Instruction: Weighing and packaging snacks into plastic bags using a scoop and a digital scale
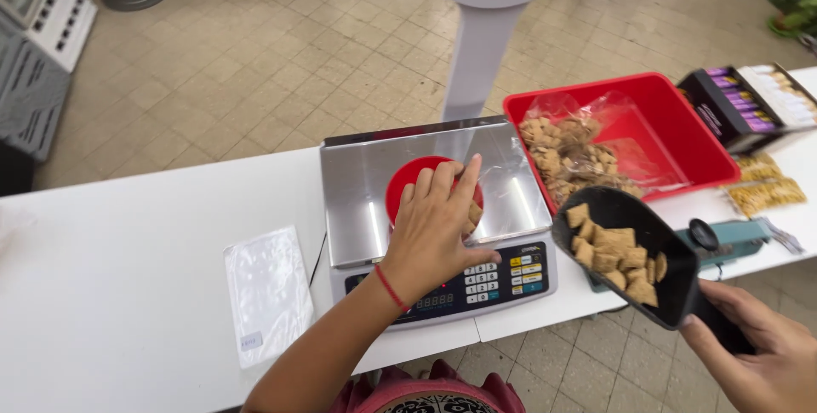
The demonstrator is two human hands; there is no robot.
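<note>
The left hand [434, 230] is reaching over the scale [434, 209], fingers pinching what may be a biscuit piece inside the red bowl [407, 181] on the steel pan. The right hand [757, 353] is gripping a black scoop [630, 251] of square biscuits, near and right. Farther right, a red tub [681, 115] is holding an open bag [579, 149]. An empty clear pouch [265, 289] is lying left on the white table [111, 294].

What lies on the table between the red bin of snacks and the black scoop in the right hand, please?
In the head view, only a narrow bare strip of white table separates the red bin from the black scoop in the right hand.
</note>
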